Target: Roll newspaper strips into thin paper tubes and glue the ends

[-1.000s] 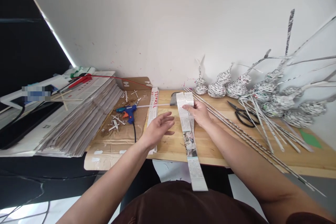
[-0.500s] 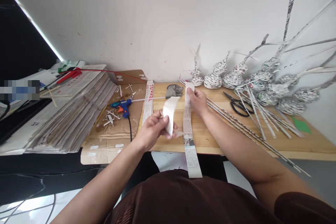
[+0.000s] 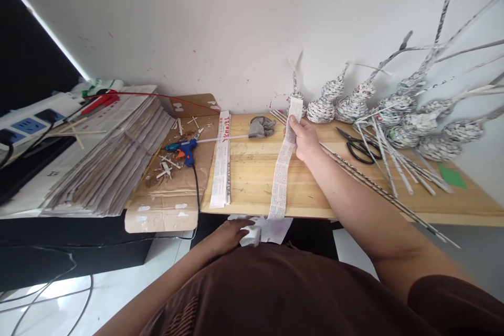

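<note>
My right hand (image 3: 306,136) pinches the upper end of a long newspaper strip (image 3: 281,181) between thumb and fingers. The strip hangs down over the table front, its lower end near the table's edge. Low by my lap, under the table's front edge, is my left hand (image 3: 230,236). Its fingers are bent round a small white piece (image 3: 251,236) whose kind I cannot make out. Beneath lies a whitish sheet (image 3: 273,230).
On the wooden table (image 3: 252,178) are a stack of newspaper strips (image 3: 221,168), a grey glove (image 3: 262,127), scissors (image 3: 360,148), paper sticks (image 3: 394,163) and several woven paper gourds (image 3: 321,107). A blue glue gun (image 3: 187,151) lies on cardboard (image 3: 161,200); newspapers (image 3: 114,168) are piled at left.
My left hand has dropped from above the table to my lap, and the curled white strip it held is no longer up there. My right hand still holds the newspaper strip, now slanting.
</note>
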`<act>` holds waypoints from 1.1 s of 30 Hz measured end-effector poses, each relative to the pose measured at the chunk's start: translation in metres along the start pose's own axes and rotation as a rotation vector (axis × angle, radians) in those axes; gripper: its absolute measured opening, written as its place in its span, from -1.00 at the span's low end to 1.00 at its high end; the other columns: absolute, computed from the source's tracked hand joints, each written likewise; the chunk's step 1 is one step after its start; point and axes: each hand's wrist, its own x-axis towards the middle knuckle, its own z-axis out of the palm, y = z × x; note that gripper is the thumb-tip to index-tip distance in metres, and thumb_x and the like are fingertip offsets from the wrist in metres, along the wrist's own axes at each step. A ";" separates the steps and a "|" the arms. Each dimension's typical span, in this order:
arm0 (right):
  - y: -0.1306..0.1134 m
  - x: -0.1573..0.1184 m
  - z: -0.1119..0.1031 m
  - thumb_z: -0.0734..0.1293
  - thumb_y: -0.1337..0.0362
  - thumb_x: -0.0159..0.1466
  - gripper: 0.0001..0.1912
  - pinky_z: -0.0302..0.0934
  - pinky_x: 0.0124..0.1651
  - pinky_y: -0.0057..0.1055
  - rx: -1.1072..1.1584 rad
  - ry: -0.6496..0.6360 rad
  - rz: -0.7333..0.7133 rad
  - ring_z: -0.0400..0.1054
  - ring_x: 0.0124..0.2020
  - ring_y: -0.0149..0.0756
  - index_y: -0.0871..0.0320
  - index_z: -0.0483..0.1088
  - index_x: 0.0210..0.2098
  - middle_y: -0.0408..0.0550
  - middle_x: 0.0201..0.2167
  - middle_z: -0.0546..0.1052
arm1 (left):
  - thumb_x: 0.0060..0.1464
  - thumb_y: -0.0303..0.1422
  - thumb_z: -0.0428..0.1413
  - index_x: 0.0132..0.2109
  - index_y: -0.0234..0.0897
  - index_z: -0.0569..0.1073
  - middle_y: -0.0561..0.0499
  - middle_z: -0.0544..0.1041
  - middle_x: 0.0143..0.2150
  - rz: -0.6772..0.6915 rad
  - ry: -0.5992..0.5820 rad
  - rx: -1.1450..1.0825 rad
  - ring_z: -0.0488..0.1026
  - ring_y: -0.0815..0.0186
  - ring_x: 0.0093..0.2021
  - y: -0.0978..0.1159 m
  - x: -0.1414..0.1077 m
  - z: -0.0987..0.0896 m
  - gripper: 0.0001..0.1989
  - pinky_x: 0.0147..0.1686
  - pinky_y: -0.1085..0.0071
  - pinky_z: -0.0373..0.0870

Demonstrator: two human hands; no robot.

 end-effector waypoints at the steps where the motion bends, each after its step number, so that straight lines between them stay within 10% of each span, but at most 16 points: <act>1: 0.000 -0.001 0.001 0.39 -0.05 0.02 -0.62 0.06 -0.52 -0.45 -0.009 -0.016 0.006 0.20 -0.59 -0.45 0.13 0.29 -0.46 -0.21 -0.60 0.33 | 0.12 -0.33 -0.03 0.12 -0.20 0.40 -0.08 0.42 0.13 -0.018 0.005 0.024 0.32 0.13 0.13 -0.004 0.002 0.001 -0.59 0.10 0.27 0.15; 6: 0.000 -0.005 0.002 0.38 -0.08 0.04 -0.62 0.06 -0.53 -0.47 -0.065 -0.063 0.031 0.20 -0.57 -0.44 0.12 0.33 -0.46 -0.20 -0.58 0.36 | 0.14 -0.27 -0.03 0.16 -0.18 0.35 -0.06 0.37 0.16 0.004 -0.074 -0.050 0.28 0.12 0.17 0.005 -0.006 -0.015 -0.56 0.14 0.25 0.14; 14: 0.003 -0.013 0.006 0.42 -0.04 0.01 -0.65 0.08 -0.55 -0.47 -0.064 -0.183 0.155 0.24 -0.58 -0.42 0.13 0.43 -0.44 -0.18 -0.57 0.43 | 0.11 -0.16 0.04 0.11 -0.16 0.39 -0.11 0.51 -0.01 0.112 -0.202 -0.470 0.48 0.22 -0.11 0.093 -0.038 -0.077 -0.56 -0.25 0.39 0.40; 18: 0.005 -0.024 0.013 0.41 -0.01 0.03 -0.65 0.07 -0.54 -0.47 -0.149 -0.331 0.232 0.24 -0.59 -0.43 0.17 0.50 -0.42 -0.15 -0.57 0.45 | 0.05 -0.14 0.10 -0.19 -0.34 0.53 -0.10 0.57 -0.33 0.146 0.224 -0.635 0.43 0.40 -0.51 0.103 -0.016 -0.109 -0.66 -0.42 0.43 0.36; 23: 0.006 -0.037 0.022 0.40 0.00 0.05 -0.64 0.10 -0.47 -0.45 -0.273 -0.463 0.191 0.27 -0.53 -0.41 0.21 0.54 -0.40 -0.09 -0.52 0.49 | 0.01 -0.22 0.16 -0.31 -0.33 0.54 -0.07 0.56 -0.34 0.239 0.720 -0.752 0.44 0.33 -0.28 0.094 0.032 -0.147 -0.76 -0.32 0.49 0.33; 28: 0.011 -0.041 0.025 0.34 -0.01 0.12 -0.61 -0.04 -0.53 -0.48 -0.440 -0.579 0.072 0.12 -0.60 -0.46 0.23 0.47 -0.51 -0.19 -0.65 0.33 | -0.06 -0.29 0.24 0.00 -0.26 0.44 -0.14 0.48 -0.01 0.201 0.433 -1.004 0.45 0.27 -0.13 0.104 0.066 -0.165 -0.56 -0.41 0.53 0.38; 33: 0.017 -0.042 0.025 0.32 0.01 0.15 -0.58 -0.16 -0.57 -0.49 -0.537 -0.608 -0.027 0.00 -0.63 -0.51 0.20 0.31 -0.65 -0.25 -0.71 0.15 | -0.05 -0.32 0.24 -0.28 -0.38 0.44 -0.04 0.51 -0.35 0.176 0.258 -1.234 0.48 0.41 -0.42 0.109 0.098 -0.164 -0.78 -0.52 0.58 0.42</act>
